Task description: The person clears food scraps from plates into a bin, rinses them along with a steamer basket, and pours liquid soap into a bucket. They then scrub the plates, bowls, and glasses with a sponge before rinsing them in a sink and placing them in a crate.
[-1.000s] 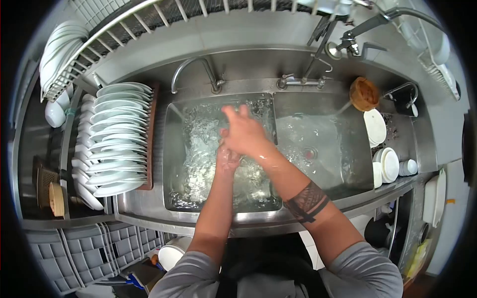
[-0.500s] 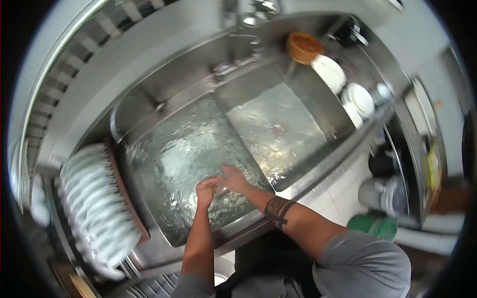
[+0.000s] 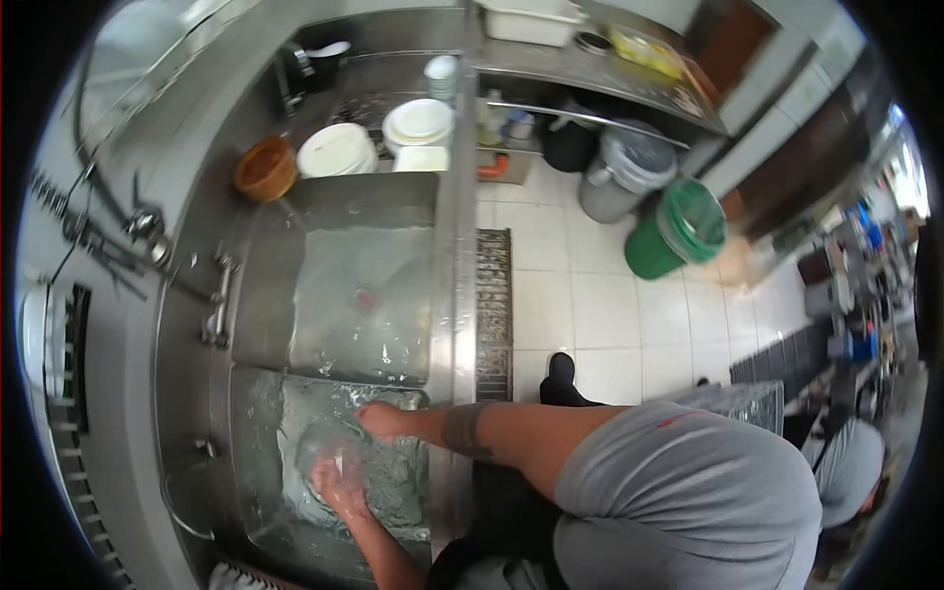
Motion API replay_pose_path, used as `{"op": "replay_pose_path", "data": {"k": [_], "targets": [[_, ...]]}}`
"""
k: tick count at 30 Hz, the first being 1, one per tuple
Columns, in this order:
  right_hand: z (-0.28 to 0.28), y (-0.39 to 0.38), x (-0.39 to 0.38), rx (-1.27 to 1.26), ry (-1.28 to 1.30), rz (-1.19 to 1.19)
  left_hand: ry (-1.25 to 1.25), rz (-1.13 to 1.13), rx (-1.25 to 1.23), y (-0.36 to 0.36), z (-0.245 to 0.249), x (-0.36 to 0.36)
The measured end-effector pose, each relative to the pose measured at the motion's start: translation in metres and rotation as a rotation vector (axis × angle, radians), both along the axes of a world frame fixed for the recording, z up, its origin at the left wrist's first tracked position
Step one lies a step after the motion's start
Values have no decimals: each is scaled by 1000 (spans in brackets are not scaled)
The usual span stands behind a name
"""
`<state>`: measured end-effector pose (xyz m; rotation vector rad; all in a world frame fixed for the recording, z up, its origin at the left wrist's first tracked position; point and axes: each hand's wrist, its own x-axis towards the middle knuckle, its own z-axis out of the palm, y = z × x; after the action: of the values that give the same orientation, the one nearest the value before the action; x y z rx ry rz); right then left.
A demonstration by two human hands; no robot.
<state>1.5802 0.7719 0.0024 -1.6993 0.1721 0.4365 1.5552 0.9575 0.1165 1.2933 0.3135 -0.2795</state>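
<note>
My left hand is in the churned water of the near sink basin, its fingers blurred by water and motion. A pale, see-through patch lies over them, and I cannot tell whether it is a clear object or only water. Higher in the same basin, close to the divider, my right hand is at the water's surface with its fingers curled in. The two hands are apart. Beyond the divider, the second basin holds cloudy, calmer water with a small reddish spot at its middle.
An orange-brown bowl, stacked white plates and small cups stand past the far basin. Taps line the wall side. On the tiled floor are a green bin and a grey bin. Another person is at the right.
The view has swung right, bringing the floor and bins into sight and taking the plate rack out. My hands, close together before, have moved apart.
</note>
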Motion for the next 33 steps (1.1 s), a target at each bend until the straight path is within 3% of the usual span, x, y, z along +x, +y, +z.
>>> {"op": "replay_pose_path", "data": {"k": [1, 2, 4, 6, 8, 10, 12, 15, 17, 21, 23, 24, 27, 30, 31, 32, 33], "targets": [[76, -8, -4, 300, 472, -254, -115, 1, -180, -9, 11, 7], [105, -3, -4, 440, 502, -307, -111, -37, -177, -18, 23, 23], [143, 8, 6, 705, 483, -355, -50, -352, -1354, -44, 47, 58], [145, 16, 21, 853, 380, -357, -153, -360, -1404, -94, 92, 70], [140, 4, 25, 890, 312, -387, -259, -359, -1454, -115, 103, 84], [167, -30, 20, -235, -379, -20, -183, -323, -1495, -114, 97, 121], [218, -81, -14, -351, -259, -67, -138, -363, -1405, -122, 105, 135], [213, -134, -40, -418, -283, -79, -202, -268, -1148, -115, 95, 176], [179, -155, -41, -663, -599, 28, -263, -209, -971, -110, 81, 204], [201, -208, -99, -655, -594, -119, -179, -535, -1063, -126, 63, 232], [206, -220, -122, -394, -375, -301, -179, -168, -909, -143, 53, 232], [206, -230, -130, -417, -368, -331, -162, -197, -928, -158, 50, 233], [184, -248, -155, -299, -345, -606, -95, -419, -800, -213, 41, 205], [201, -269, -194, -129, -425, -813, -95, -887, -774, -288, 43, 167], [225, -274, -224, 206, -353, -866, -145, -1059, -683, -317, 43, 152], [242, -281, -253, 545, -276, -903, -152, -1027, -532, -344, 70, 98], [244, -291, -278, 604, -328, -887, -159, -992, -382, -371, 100, 23]]}}
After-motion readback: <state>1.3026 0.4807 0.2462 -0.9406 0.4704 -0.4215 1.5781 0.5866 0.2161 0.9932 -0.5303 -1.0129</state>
